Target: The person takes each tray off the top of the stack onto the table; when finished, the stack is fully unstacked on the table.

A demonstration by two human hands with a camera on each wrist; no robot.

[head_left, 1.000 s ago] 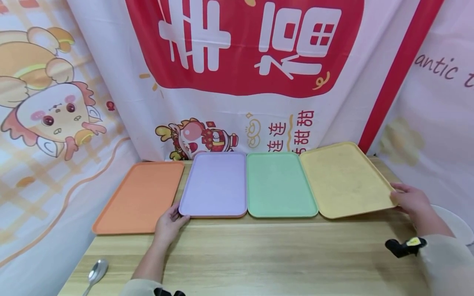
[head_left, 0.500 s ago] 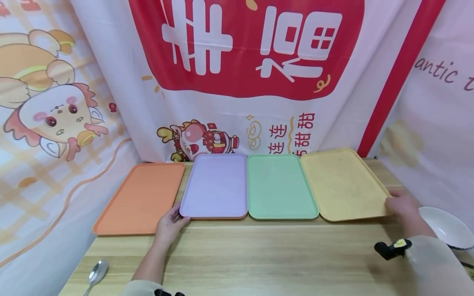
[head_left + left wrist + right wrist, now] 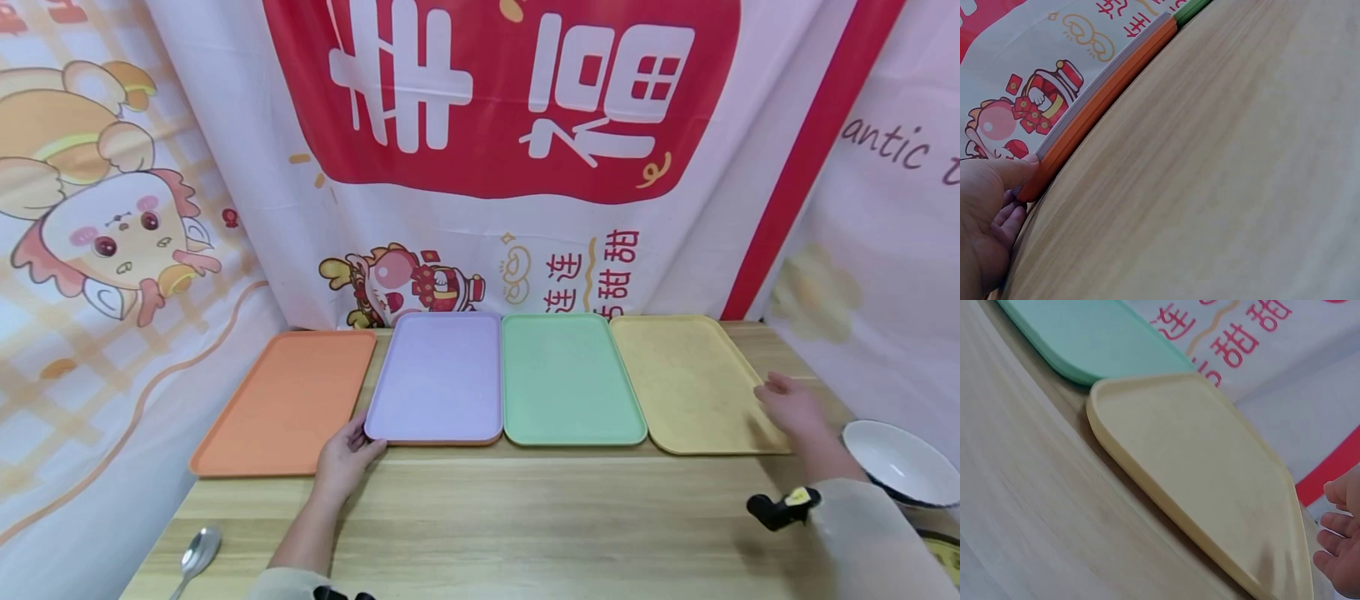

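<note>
Four-sided shallow trays stand in a row along the back of the wooden table. My left hand [image 3: 343, 461] holds the near left corner of the purple tray [image 3: 438, 379], thumb on its rim and fingers round the corner. An orange edge [image 3: 1094, 112] shows directly beneath the purple rim in the left wrist view. Right of it lies the green tray [image 3: 572, 379], then the yellow tray [image 3: 690, 383], lying flat. My right hand [image 3: 795, 407] hovers by the yellow tray's right edge, fingers loosely bent, with a gap between hand and rim in the right wrist view.
Left of the purple tray lies an orange tray [image 3: 288, 404], partly behind my left hand. A metal spoon [image 3: 198, 554] rests at the table's left front. A white bowl [image 3: 903, 462] sits beyond my right forearm. Printed cloth [image 3: 487, 158] hangs behind the table.
The yellow tray has swung straight and its raised right side has come down beside the green tray. My right hand has let go of it and moved left. My left hand stays put.
</note>
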